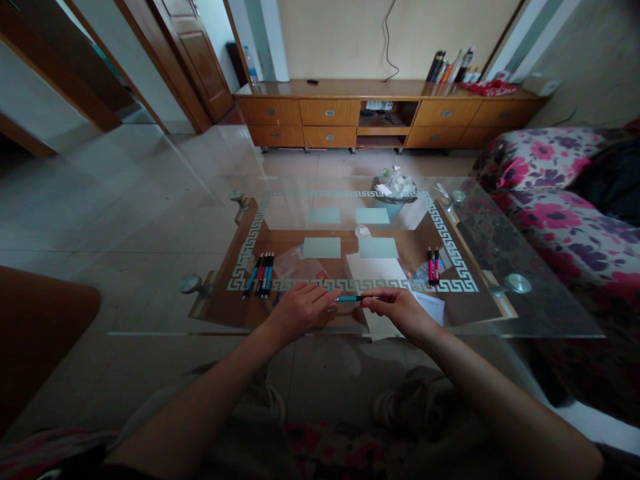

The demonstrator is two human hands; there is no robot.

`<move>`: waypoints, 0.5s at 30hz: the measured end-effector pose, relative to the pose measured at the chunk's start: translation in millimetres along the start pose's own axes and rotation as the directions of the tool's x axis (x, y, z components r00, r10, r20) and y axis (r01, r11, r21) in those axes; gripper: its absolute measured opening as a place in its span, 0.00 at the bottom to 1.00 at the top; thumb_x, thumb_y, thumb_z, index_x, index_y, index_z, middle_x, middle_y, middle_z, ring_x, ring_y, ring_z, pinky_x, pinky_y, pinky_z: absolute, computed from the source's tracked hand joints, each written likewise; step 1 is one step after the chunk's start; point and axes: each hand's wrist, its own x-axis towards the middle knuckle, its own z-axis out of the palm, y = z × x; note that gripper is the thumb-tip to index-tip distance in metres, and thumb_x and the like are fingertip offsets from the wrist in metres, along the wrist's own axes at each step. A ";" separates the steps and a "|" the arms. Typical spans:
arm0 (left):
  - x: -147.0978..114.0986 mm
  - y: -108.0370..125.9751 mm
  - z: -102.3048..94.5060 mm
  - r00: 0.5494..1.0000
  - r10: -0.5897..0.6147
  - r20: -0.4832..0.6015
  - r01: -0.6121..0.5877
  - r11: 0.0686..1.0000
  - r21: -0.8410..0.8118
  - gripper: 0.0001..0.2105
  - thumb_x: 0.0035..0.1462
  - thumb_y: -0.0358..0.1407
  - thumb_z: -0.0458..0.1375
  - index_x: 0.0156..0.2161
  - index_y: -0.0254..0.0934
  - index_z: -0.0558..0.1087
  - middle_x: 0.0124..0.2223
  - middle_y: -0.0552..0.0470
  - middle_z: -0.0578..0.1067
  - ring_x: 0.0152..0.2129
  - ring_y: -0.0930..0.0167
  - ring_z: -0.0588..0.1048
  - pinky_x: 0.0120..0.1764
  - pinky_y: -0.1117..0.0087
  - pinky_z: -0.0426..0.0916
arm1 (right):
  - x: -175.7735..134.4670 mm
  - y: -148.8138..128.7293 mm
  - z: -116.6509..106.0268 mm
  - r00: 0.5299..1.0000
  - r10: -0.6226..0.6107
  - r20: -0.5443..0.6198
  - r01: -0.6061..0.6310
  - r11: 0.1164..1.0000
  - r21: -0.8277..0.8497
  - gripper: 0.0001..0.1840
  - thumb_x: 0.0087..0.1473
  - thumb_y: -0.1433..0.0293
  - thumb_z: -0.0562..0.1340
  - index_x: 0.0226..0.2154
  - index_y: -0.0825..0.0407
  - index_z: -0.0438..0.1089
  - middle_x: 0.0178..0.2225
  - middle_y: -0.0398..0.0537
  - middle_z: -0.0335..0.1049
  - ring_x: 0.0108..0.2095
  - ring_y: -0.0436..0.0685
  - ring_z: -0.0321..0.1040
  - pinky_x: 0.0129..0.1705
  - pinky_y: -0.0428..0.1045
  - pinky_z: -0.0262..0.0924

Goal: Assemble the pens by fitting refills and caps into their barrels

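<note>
Nearest to us are our legs [420, 407], under the edge of the glass table [475, 323]. Over this edge we hold a blue and black pen [351, 299], lying flat between our two hands. Our left hand [303, 303] has its fingers bent and close together on the blue end. Our right hand [395, 308] pinches the black end, thumb and finger closed on it.

A bit farther, some blue and red pens [260, 273] lie side by side on the left of the glass. Two pink pens [433, 267] lie on the right. We see white paper [367, 270] through the glass, below and between them.

Past the table is a full bin [390, 208]. At the wall, a long wooden cabinet [330, 113] has bottles [453, 67] on top.
</note>
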 end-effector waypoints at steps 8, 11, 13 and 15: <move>-0.1 3.9 -1.6 0.991 0.006 0.132 -0.005 1.000 -0.009 0.15 0.66 0.31 0.48 0.55 0.37 0.68 0.38 0.47 0.76 0.37 0.67 0.75 0.40 0.65 0.66 | 1.6 6.4 3.3 0.995 -0.087 -0.054 0.090 0.994 0.060 0.15 0.35 0.65 0.75 0.30 0.51 0.78 0.35 0.47 0.79 0.37 0.56 0.73 0.44 0.53 0.65; 0.4 5.1 -0.3 0.993 -0.002 0.114 0.006 0.999 -0.036 0.12 0.67 0.33 0.48 0.51 0.35 0.70 0.37 0.47 0.76 0.36 0.66 0.75 0.40 0.64 0.66 | 0.2 2.6 5.8 0.994 -0.103 -0.031 0.104 0.994 0.032 0.19 0.35 0.65 0.76 0.33 0.51 0.77 0.35 0.47 0.78 0.35 0.55 0.73 0.42 0.51 0.65; 0.3 4.6 1.0 0.996 -0.013 0.090 0.017 0.999 -0.050 0.11 0.67 0.33 0.48 0.49 0.35 0.71 0.37 0.47 0.76 0.36 0.67 0.75 0.40 0.65 0.66 | -0.6 -0.1 6.8 0.997 -0.075 -0.006 0.075 0.997 0.010 0.24 0.38 0.60 0.75 0.39 0.50 0.75 0.36 0.47 0.78 0.32 0.53 0.72 0.35 0.48 0.65; 0.0 3.5 2.2 0.997 -0.023 0.075 0.027 0.998 -0.055 0.11 0.67 0.33 0.48 0.48 0.35 0.71 0.37 0.47 0.76 0.36 0.67 0.75 0.40 0.65 0.66 | -0.8 -1.2 6.8 1.000 0.000 0.025 0.000 1.000 -0.010 0.25 0.46 0.51 0.69 0.39 0.52 0.74 0.32 0.49 0.78 0.26 0.51 0.69 0.27 0.46 0.60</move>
